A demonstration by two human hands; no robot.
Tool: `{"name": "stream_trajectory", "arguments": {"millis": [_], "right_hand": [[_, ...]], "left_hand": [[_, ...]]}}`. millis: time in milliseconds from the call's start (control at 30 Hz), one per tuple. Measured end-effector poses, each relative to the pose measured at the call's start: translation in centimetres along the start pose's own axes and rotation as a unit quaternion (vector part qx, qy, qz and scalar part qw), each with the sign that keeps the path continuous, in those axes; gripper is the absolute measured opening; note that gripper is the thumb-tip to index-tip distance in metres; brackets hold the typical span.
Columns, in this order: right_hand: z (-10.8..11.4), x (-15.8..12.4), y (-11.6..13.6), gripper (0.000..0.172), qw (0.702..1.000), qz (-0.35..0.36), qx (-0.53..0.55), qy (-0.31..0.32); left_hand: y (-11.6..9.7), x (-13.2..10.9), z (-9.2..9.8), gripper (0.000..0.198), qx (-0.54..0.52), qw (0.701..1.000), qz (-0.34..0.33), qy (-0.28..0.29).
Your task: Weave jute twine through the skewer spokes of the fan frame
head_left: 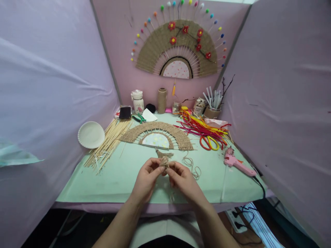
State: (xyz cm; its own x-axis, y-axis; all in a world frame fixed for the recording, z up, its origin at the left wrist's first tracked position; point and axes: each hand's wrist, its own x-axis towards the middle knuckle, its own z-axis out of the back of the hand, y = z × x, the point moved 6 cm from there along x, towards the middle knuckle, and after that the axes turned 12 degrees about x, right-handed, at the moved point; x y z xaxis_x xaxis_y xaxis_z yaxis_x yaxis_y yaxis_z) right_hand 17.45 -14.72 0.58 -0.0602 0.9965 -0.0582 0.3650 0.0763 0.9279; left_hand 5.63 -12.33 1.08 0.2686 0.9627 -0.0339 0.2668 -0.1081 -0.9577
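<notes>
My left hand (147, 177) and my right hand (182, 177) meet over the front middle of the table. Thumbs and fingers of both pinch a small bundle of brown twine (164, 161) between them. Just beyond it lies a twine tassel (164, 154), partly behind the bundle. A loose twine strand (191, 164) curls on the cloth to the right. Past my fingertips a woven twine fan (157, 128) lies flat, with thin sticks and a pale patterned half-circle at its centre. Whether the strand joins the bundle I cannot tell.
Bamboo sticks (110, 144) and a white paper plate (91, 135) are at left. Pliers (139, 119) lie behind the fan. At right are pipe cleaners (204, 127), scissors (209, 143) and a corded pink glue gun (238, 162). A larger fan (155, 43) hangs on the back wall.
</notes>
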Motion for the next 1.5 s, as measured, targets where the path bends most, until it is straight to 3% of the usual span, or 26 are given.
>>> {"name": "stream_trajectory", "arguments": {"millis": [133, 233, 400, 633, 767, 1000, 1100, 1200, 1333, 1433, 1500], "right_hand": [[1.4, 0.0, 0.9, 0.030, 0.998, 0.037, -0.040, -0.040], [2.2, -0.2, 1.6, 0.033, 0.996, 0.066, 0.027, -0.059], [3.0, -1.2, 4.3, 0.030, 0.969, 0.166, 0.173, -0.064], [3.4, -2.8, 6.5, 0.034, 0.967, 0.195, 0.162, -0.004], [3.8, -3.4, 7.2, 0.037, 0.959, 0.220, 0.178, -0.005], [6.1, -4.3, 9.4, 0.045, 0.941, 0.262, 0.189, -0.101], [7.2, -5.4, 10.6, 0.045, 0.922, 0.301, 0.213, -0.117], [8.2, -6.8, 11.8, 0.040, 0.896, 0.342, 0.265, -0.104], [10.0, -9.1, 13.2, 0.033, 0.852, 0.398, 0.324, -0.107], [11.7, -10.5, 13.9, 0.031, 0.830, 0.426, 0.328, -0.145], [12.4, -10.7, 14.1, 0.031, 0.837, 0.421, 0.303, -0.173]], "left_hand": [[0.8, 0.0, 0.1, 0.012, -0.098, 0.989, 0.105, 0.023], [1.6, -0.1, 0.3, 0.018, -0.155, 0.975, 0.157, 0.029], [2.4, 0.3, 0.6, 0.015, -0.201, 0.964, 0.174, 0.025], [2.4, 0.8, 0.8, 0.018, -0.246, 0.953, 0.178, -0.027], [1.9, 0.5, 0.5, 0.039, -0.216, 0.959, 0.182, -0.009], [-0.4, -0.8, 0.1, 0.039, -0.038, 0.971, 0.151, 0.184], [-1.5, -0.7, 0.4, 0.032, 0.066, 0.964, 0.113, 0.230], [-2.3, -0.3, 0.7, 0.023, 0.132, 0.957, 0.111, 0.232], [-3.1, 1.2, 1.1, 0.013, 0.134, 0.964, 0.099, 0.205], [-3.4, 4.0, 1.3, 0.009, 0.106, 0.979, 0.088, 0.151], [-4.0, 7.1, 1.0, 0.016, 0.084, 0.984, 0.106, 0.115]]}}
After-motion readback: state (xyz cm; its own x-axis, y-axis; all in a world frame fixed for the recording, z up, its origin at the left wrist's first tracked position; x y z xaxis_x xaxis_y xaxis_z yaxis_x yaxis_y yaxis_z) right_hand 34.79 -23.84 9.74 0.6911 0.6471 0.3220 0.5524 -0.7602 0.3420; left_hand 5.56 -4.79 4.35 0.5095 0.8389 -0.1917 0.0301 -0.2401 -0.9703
